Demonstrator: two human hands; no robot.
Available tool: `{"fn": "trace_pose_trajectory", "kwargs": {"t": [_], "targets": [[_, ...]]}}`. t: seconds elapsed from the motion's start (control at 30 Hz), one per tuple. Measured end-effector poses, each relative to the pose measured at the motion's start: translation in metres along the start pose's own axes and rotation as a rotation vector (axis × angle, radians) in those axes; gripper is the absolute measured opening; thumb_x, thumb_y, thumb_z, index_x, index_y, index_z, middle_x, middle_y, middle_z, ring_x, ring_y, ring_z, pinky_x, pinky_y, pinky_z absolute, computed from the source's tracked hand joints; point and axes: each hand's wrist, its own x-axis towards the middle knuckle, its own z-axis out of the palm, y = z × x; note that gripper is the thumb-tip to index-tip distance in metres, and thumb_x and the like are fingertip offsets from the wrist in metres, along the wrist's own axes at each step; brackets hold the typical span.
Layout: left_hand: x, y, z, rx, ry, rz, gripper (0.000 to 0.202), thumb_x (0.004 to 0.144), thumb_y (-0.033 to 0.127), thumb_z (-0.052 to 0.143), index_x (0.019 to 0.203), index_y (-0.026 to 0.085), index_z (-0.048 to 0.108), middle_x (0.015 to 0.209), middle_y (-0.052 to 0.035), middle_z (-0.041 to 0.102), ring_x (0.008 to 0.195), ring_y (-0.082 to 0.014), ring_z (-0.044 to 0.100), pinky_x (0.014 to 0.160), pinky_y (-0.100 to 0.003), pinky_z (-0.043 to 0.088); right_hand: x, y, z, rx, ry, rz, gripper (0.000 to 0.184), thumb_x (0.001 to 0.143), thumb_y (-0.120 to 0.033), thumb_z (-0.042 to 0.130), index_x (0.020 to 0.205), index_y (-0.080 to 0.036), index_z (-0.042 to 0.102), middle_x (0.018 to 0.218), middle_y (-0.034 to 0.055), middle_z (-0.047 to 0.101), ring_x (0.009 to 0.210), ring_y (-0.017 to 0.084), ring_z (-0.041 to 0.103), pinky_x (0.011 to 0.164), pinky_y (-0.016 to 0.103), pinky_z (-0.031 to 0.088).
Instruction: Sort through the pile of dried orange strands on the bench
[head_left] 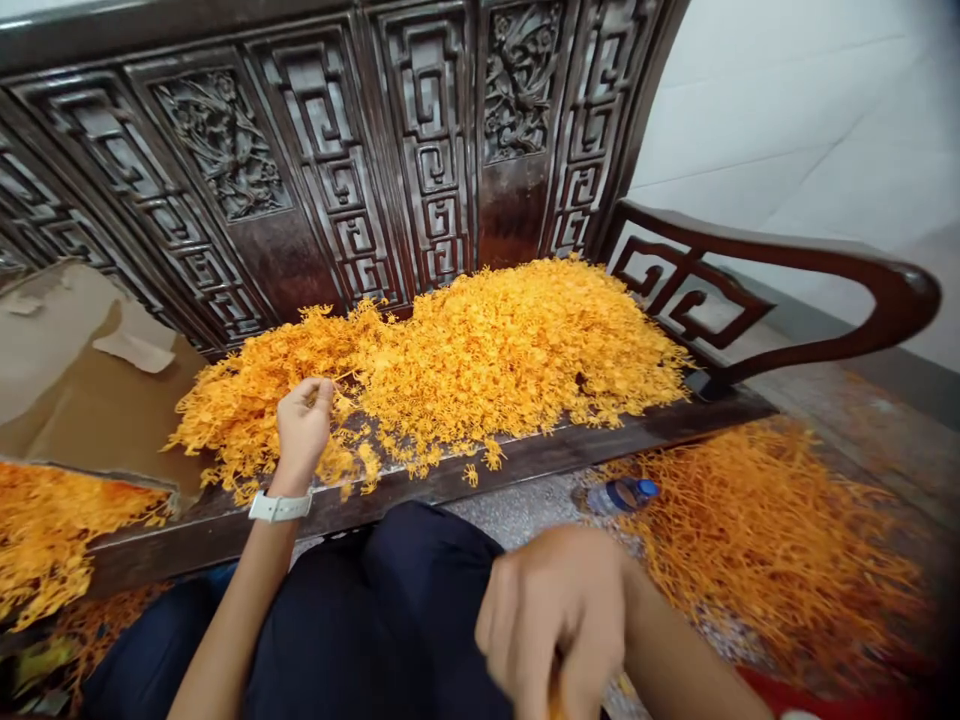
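Note:
A large heap of small orange plastic pieces (510, 350), with thin spidery prongs, covers the seat of a dark wooden bench (480, 460). My left hand (304, 425), wearing a pale watch, is closed in a pinch at the heap's near left part. A thin orange strand shows by its fingertips; the fingers hide most of it. Closer to me, above my lap, my right hand (562, 610) is blurred and curled into a fist. Something orange (556, 700) shows between its fingers at the bottom edge, too hidden to tell its shape.
A cardboard box (90, 390) lies on the bench at left, with more orange pieces (45, 540) beside it. On the floor at right are a heap of orange stick-like strands (765, 540) and a blue-capped bottle (622, 495). A curved armrest (795, 260) bounds the right side.

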Motion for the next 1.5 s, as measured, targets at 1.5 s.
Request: {"fn": "trace_pose_trajectory", "kwargs": {"t": [1.5], "targets": [[-0.023,0.065,0.038,-0.203,-0.62,0.027,0.038,0.093,0.054,0.074,0.084,0.018,0.068,0.074,-0.0005,0.065,0.067,-0.0143,0.059,0.065,-0.026,0.047,0.029,0.03,-0.09,-0.859,1.362,0.226,0.038,0.105,-0.05,0.056,0.08,-0.021,0.056,0.068,-0.0021,0.055,0.06,0.013,0.049,0.061,0.028,0.039]]}}
